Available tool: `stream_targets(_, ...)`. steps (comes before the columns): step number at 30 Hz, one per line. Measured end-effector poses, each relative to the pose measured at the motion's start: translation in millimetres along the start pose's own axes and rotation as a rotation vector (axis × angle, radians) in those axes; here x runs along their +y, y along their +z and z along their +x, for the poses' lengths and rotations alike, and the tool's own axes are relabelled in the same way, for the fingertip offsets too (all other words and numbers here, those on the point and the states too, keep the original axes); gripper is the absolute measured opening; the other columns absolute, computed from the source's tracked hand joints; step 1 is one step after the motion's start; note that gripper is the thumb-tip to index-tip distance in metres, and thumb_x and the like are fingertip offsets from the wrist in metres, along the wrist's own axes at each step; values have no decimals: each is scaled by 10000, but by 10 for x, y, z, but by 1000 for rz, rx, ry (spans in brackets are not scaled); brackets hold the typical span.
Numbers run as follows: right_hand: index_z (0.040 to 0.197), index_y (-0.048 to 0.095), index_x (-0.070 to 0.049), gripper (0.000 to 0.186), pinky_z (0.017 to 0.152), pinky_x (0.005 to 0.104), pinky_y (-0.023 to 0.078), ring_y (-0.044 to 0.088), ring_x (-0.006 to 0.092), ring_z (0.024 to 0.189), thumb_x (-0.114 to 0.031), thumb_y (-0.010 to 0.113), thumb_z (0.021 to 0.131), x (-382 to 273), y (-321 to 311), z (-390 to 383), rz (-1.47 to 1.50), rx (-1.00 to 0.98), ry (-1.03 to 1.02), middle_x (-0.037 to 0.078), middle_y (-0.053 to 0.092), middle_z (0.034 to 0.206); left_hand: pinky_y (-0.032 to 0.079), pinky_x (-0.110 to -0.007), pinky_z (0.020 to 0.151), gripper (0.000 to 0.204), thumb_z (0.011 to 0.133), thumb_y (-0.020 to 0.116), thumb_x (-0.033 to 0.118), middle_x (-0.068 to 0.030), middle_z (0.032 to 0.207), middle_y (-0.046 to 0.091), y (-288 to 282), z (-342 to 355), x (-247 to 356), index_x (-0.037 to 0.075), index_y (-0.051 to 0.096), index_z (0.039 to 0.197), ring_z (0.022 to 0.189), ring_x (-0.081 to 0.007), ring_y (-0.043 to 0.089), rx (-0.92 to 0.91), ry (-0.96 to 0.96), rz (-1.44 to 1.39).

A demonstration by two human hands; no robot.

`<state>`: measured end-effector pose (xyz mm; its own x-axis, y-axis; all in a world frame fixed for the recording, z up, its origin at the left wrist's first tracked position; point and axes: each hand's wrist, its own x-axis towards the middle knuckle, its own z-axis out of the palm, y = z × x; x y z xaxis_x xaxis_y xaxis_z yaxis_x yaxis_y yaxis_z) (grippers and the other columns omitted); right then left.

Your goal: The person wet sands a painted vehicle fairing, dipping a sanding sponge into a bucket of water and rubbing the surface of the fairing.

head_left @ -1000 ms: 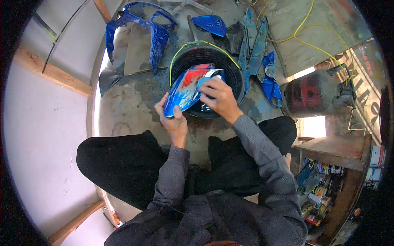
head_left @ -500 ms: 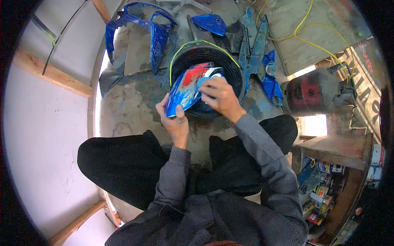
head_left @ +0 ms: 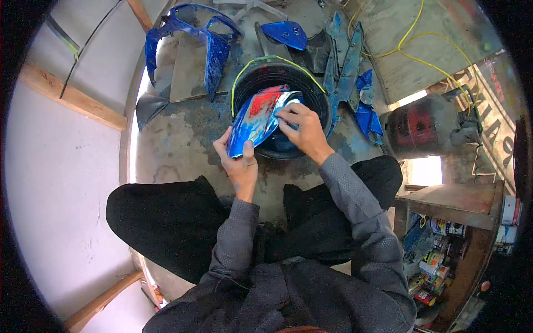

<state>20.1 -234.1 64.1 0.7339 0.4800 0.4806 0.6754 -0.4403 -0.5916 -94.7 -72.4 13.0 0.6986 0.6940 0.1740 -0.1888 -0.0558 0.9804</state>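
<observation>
A glossy fairing panel [head_left: 254, 123], blue with red and white patches, is tilted over a black bucket [head_left: 327, 102]. My left hand [head_left: 239, 166] grips its lower end, thumb on the near face and fingers behind the left edge. At the panel's right edge, my right hand [head_left: 304, 130] is closed with its fingertips pressed to the white area. Whatever those fingers may hold is hidden under them. A yellow-green cord-like handle [head_left: 240, 75] arches over the bucket's far rim.
Beyond the bucket lie a large blue fairing frame [head_left: 216, 58], a smaller blue panel [head_left: 286, 34] and long dark panels [head_left: 344, 61]. On the right are a dark cylindrical tank [head_left: 413, 125], a yellow hose [head_left: 427, 34] and a shelf [head_left: 449, 201] above several cans. A white wall [head_left: 55, 166] stands left.
My right hand has shifted slightly along the panel's right edge, and the light blue patch under its fingers no longer shows. My left hand keeps its grip.
</observation>
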Motion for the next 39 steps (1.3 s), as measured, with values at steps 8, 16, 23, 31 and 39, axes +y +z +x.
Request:
stream_targets(8,1081,788,-8,204,874,414,575,719,347,970,-59,755,886,-65,-125,-56,3,43,52,137,719,1022,403,-421,1161,793,1051,569,611,-189,1364,532,-85,92,46,-47,428,1471,1309,-279,537,-225,-2,23)
stream_targets(16,1013,790,-18,176,891,413,585,718,323,977,-71,781,845,-156,21,-179,-2,72,-19,116,730,1012,386,-462,1175,590,1060,541,370,-226,1415,508,-117,135,101,-24,500,1498,1326,-366,530,-247,-67,181)
stream_targets(23,996,782,-28,164,846,401,582,714,320,933,-39,778,833,-175,-104,-121,47,161,-15,109,723,998,369,-452,1202,612,1043,539,337,-236,1506,500,-40,140,151,-29,484,1531,1407,-355,503,-192,24,134)
stream_targets(31,1009,786,-44,222,826,402,586,707,296,904,16,785,795,-168,-248,62,-22,209,-133,94,712,986,384,-425,1204,624,1005,558,297,-199,1527,559,19,195,171,-24,500,1537,1412,-320,535,-229,28,-63)
stream_targets(39,1039,800,-35,250,768,360,576,710,258,859,42,784,801,-158,-114,67,-26,148,-137,97,715,1001,364,-428,1222,636,995,550,342,-196,1522,557,41,224,162,-28,521,1512,1432,-311,517,-235,38,-64)
